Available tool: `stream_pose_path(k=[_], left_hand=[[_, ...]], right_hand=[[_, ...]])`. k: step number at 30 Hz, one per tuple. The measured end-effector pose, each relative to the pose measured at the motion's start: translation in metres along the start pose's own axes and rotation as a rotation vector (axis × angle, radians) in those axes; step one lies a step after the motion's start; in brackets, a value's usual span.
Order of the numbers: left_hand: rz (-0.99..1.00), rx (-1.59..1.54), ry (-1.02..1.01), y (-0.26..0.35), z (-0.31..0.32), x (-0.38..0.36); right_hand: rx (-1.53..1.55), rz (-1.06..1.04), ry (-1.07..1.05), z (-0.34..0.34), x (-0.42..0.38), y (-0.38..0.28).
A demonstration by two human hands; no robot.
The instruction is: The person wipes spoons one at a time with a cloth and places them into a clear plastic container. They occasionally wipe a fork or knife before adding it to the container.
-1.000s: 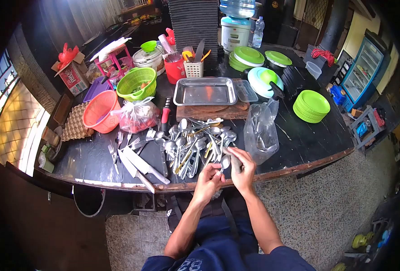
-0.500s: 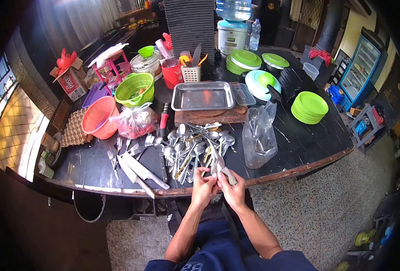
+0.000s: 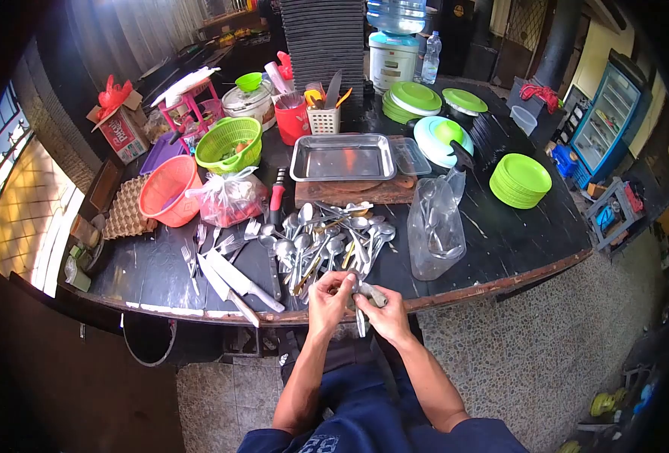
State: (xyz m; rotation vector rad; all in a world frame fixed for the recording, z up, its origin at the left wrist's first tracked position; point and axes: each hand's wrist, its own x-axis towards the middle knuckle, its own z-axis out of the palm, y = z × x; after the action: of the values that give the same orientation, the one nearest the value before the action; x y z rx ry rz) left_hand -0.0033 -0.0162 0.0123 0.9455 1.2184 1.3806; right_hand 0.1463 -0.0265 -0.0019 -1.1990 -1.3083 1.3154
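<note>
Both hands are together at the table's front edge. My left hand is closed at the bowl end of a spoon, whose handle points down between the hands. My right hand is closed round a greyish cloth that touches the spoon. Just beyond the hands lies a heap of loose spoons on the black table. Left of the heap are two knives and several forks. A clear plastic bag with spoons inside stands to the right.
A metal tray rests on a wooden board behind the heap. Green plates are stacked at right. An orange basket, a green basket and a tied bag stand at left. A red-handled tool lies behind the heap.
The spoon has been turned, so its handle now points down. My left hand has moved slightly up and left, and the cloth has shifted a little. The view has moved slightly.
</note>
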Motion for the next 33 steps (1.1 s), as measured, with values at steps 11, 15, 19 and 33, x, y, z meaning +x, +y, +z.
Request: stream_pose_path(k=[11,15,19,33], left_hand=[[0.014,-0.197,0.147,-0.013,-0.015,0.02],[0.08,-0.216,0.217,-0.014,-0.023,0.024],[0.127,-0.137,0.203,-0.01,-0.017,0.02],[0.082,-0.195,0.218,-0.012,-0.017,0.02]], right_hand=[[-0.248,-0.081,-0.016,-0.009,-0.031,-0.024],[-0.41,-0.406,0.105,-0.014,-0.025,-0.04],[-0.501,-0.609,0.221,-0.01,-0.011,-0.06],[-0.465,-0.569,0.056,-0.006,-0.016,-0.019]])
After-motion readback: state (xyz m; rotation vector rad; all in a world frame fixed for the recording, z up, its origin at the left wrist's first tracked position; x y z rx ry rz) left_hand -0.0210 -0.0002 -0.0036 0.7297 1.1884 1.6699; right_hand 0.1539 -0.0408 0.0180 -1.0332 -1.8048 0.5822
